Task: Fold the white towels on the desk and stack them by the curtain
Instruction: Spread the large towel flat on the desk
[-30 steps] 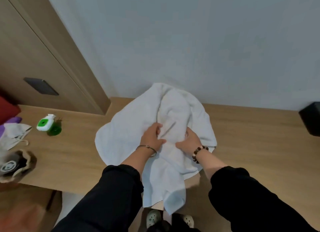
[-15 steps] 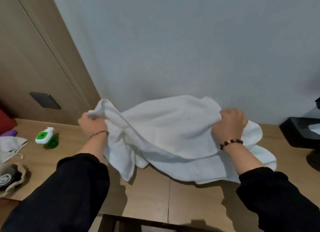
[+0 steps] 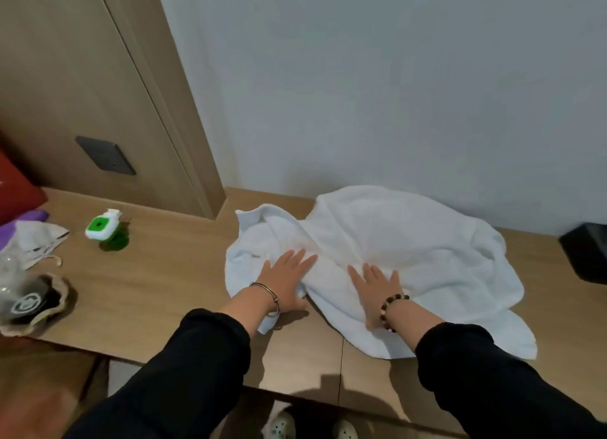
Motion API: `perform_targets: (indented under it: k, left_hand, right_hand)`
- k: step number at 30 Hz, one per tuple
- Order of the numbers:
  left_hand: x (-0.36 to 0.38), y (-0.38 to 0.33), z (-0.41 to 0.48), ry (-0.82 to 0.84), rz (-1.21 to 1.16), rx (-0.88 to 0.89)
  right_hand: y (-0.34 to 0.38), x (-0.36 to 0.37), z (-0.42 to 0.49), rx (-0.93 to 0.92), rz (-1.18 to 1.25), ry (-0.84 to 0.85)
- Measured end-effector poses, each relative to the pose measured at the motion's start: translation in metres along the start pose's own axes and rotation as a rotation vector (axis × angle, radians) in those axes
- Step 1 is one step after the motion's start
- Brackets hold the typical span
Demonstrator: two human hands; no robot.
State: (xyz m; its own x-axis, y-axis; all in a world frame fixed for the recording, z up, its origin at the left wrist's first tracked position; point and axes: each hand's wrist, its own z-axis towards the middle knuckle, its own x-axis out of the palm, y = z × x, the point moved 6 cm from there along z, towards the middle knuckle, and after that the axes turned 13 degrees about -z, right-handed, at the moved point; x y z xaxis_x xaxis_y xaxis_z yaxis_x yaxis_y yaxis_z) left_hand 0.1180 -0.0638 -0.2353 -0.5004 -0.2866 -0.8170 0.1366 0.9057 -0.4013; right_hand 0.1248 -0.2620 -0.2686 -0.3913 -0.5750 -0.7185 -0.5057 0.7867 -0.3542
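Towel crumpled on desk, beneath flat spread fingers of left hand, right hand

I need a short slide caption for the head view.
Both hands, left and right, press flat on a rumpled white towel on the desk.

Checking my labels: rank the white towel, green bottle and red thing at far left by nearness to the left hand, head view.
From the left hand:
1. white towel, under its palm.
2. green bottle, off to its left.
3. red thing, at the frame's left edge.
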Motion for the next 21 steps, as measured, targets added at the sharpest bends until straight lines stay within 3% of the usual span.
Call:
perform_targets:
  k: [9, 14, 18, 21]
  left_hand:
    - [0.018, 0.007, 0.01, -0.114, 0.084, -0.081]
    - [0.013, -0.006, 0.016, -0.141, 0.07, -0.076]
    - [0.001, -0.009, 0.009, -0.215, 0.248, -0.163]
    - [0.003, -0.025, 0.006, -0.295, 0.417, 0.034]
  right_hand:
    - [-0.006, -0.013, 0.016, 0.11, 0.121, -0.236]
    - [-0.004, -0.02, 0.011, 0.001, 0.182, -0.097]
    - [-0.003, -0.014, -0.02, -0.038, 0.154, -0.155]
    - [-0.004, 0.019, -0.049, 0.047, 0.048, -0.122]
